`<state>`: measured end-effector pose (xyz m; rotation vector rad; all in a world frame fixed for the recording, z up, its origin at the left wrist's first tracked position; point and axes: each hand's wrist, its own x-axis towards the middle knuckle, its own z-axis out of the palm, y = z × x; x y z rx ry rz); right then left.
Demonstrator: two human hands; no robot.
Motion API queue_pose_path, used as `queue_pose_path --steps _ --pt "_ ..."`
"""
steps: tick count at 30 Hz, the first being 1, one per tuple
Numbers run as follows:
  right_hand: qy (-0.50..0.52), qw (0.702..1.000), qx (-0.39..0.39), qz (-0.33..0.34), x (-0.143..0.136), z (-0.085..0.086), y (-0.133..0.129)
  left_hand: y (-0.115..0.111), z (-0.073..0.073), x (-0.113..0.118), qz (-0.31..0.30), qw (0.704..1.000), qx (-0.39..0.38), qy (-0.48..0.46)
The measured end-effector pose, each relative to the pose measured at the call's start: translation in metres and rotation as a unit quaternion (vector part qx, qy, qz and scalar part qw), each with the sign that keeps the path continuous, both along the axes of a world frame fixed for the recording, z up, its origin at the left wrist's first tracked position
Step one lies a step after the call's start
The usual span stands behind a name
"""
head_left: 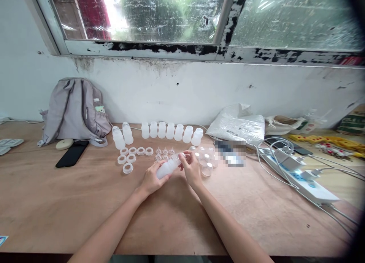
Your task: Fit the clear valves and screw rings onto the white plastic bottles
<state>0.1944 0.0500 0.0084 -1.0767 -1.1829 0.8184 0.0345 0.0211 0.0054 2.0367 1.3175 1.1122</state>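
Brown tabletop is stretching below: left hand is wrapping a tilted bottle near the teats, right hand is pinching at its mouth, piece unclear. Two topped bottles are looking finished; seven open bottles, rings and caps are waiting.

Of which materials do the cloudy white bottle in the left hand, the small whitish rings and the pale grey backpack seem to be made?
Cloudy white bottle: probably frosted plastic; it looks translucent, without sharp glare. Small whitish rings: likely plastic, possibly silicone; they look milky. Pale grey backpack: matt fabric, seemingly, with soft folds.
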Motion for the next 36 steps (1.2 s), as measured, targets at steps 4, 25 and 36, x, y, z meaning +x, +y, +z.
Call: queue_pose_path --steps 4,25,36 --pt "-0.047 0.998 -0.01 0.041 0.0 -0.003 -0.002 0.0 0.001 -0.001 -0.005 1.0 0.004 0.0" --pt "-0.056 0.996 0.068 -0.027 -0.012 -0.014 -0.016 -0.01 0.003 0.005 -0.095 0.992 -0.05 -0.071" --pt "-0.012 0.999 0.022 -0.037 -0.018 -0.014 -0.014 -0.009 0.002 0.007 -0.087 0.99 -0.079 -0.076"
